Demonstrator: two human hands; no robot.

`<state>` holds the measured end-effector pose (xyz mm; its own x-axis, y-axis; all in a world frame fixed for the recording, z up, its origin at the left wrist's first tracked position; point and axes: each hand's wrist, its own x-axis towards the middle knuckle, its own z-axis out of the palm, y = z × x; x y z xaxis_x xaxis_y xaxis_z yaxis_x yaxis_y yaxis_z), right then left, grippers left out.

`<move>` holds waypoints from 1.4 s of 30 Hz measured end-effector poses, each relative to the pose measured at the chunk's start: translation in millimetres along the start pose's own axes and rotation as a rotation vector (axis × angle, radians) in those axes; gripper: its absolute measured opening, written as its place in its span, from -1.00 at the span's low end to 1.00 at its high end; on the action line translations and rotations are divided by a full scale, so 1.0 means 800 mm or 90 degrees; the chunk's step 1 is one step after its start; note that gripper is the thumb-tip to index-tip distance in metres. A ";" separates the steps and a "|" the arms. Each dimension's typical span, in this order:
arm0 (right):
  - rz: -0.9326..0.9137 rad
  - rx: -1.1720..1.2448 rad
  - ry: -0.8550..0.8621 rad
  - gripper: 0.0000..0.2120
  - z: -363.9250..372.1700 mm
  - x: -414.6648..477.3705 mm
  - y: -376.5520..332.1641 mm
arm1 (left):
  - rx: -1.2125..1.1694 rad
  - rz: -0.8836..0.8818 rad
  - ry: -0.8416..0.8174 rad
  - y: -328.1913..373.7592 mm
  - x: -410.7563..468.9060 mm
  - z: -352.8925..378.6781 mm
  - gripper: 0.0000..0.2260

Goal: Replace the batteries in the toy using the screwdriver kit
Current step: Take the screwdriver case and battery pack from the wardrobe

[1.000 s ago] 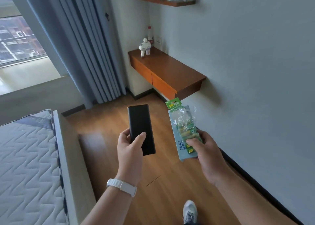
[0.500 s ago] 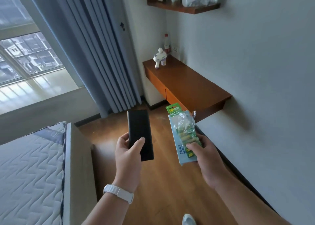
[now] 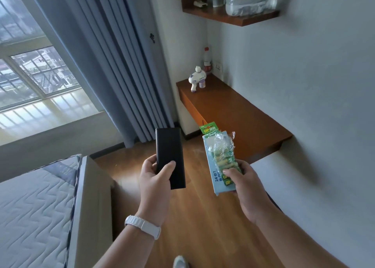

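Note:
A white and purple toy [image 3: 196, 79] stands upright at the far end of a wall-mounted wooden desk [image 3: 233, 113]. My left hand [image 3: 155, 178] grips a flat black case [image 3: 169, 156] by its lower end, thumb across the front. My right hand [image 3: 242, 181] holds a pale blue box with a green pack of batteries [image 3: 220, 156] in torn clear wrap on top, thumb pressing the pack. Both hands are held out over the wooden floor, well short of the desk.
A bed with a quilted mattress [image 3: 34, 202] lies to the left. Blue curtains [image 3: 113, 60] hang beside a window. A bottle [image 3: 207, 59] stands behind the toy. A wall shelf [image 3: 231, 14] holds containers above the desk. The grey wall runs along the right.
The view has lifted and moved toward the desk, which now appears larger and closer. Both hands keep their hold on the black case and the battery pack.

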<state>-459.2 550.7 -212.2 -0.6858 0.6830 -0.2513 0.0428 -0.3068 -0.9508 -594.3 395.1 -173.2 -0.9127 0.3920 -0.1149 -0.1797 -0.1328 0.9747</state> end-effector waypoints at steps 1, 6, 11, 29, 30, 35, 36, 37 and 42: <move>0.003 0.003 0.003 -0.76 0.004 0.011 0.000 | -0.001 -0.001 0.002 -0.001 0.012 0.001 -0.75; 0.008 -0.019 0.003 -0.78 0.028 0.073 -0.004 | -0.024 -0.027 0.019 -0.013 0.088 0.000 -0.77; 0.002 -0.022 0.022 -0.79 0.068 0.156 -0.018 | -0.018 -0.027 -0.009 -0.016 0.195 -0.005 -0.76; -0.021 -0.017 0.155 -0.69 0.197 0.429 -0.081 | -0.023 -0.091 -0.074 0.012 0.545 -0.011 -0.74; -0.018 -0.015 0.164 -0.64 0.193 0.440 -0.081 | -0.019 -0.095 -0.079 0.009 0.557 -0.003 -0.72; 0.007 0.000 0.189 -0.76 0.165 0.500 -0.073 | 0.010 -0.107 -0.085 -0.013 0.615 0.050 -0.77; 0.013 0.003 0.191 -0.77 0.157 0.511 -0.072 | 0.019 -0.107 -0.083 -0.016 0.622 0.061 -0.78; 0.019 0.008 0.193 -0.77 0.150 0.523 -0.074 | 0.028 -0.108 -0.080 -0.018 0.629 0.072 -0.78; 0.052 0.022 0.185 -0.78 0.115 0.575 -0.084 | 0.073 -0.112 -0.077 -0.018 0.669 0.129 -0.77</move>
<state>-844.5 824.1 -247.5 -0.4437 0.8152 -0.3723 0.0605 -0.3872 -0.9200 -1042.7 701.0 -229.3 -0.8191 0.5077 -0.2671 -0.2824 0.0485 0.9581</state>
